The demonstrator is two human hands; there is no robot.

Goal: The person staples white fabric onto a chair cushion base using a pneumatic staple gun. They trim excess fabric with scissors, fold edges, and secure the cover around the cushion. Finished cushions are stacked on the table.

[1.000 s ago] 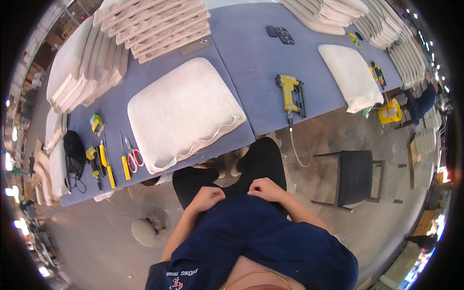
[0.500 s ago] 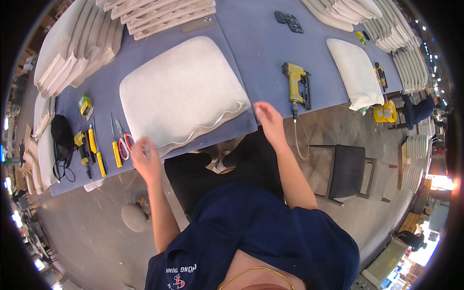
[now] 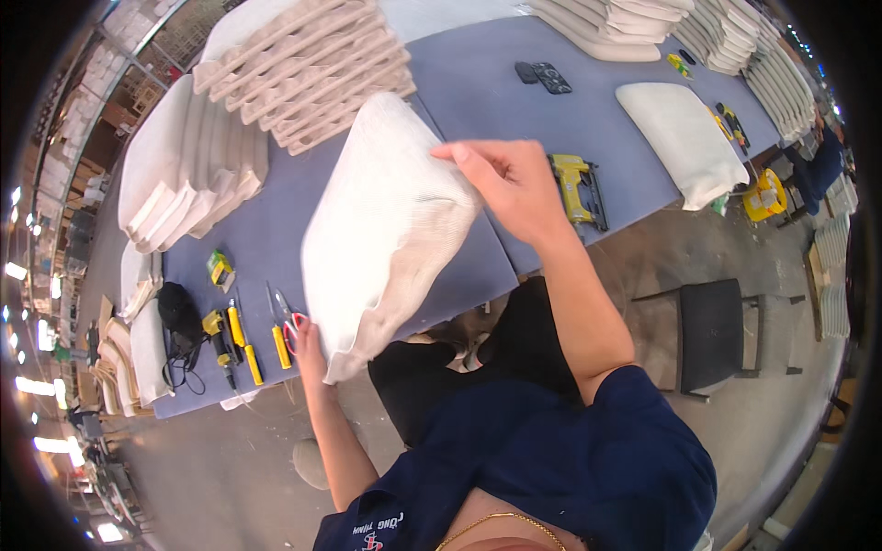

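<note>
White cushion (image 3: 381,225) is tilting over the table's (image 3: 469,69) near edge, between both hands, long axis running far side to near edge. Right hand (image 3: 514,184), fingers bent, is touching its right side; left hand (image 3: 310,354) is meeting its near-left corner; can't tell either grip. Red-handled scissors (image 3: 299,321) are crowding the left hand; yellow nail gun (image 3: 571,179) is lying beyond the right.

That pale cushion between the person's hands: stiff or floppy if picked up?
The pale cushion would probably be fairly stiff: tilted, it shows little sag. Its cloth edge may flop, as it looks loose and wrinkled. Rolling seems unlikely, given its broad faces.
</note>
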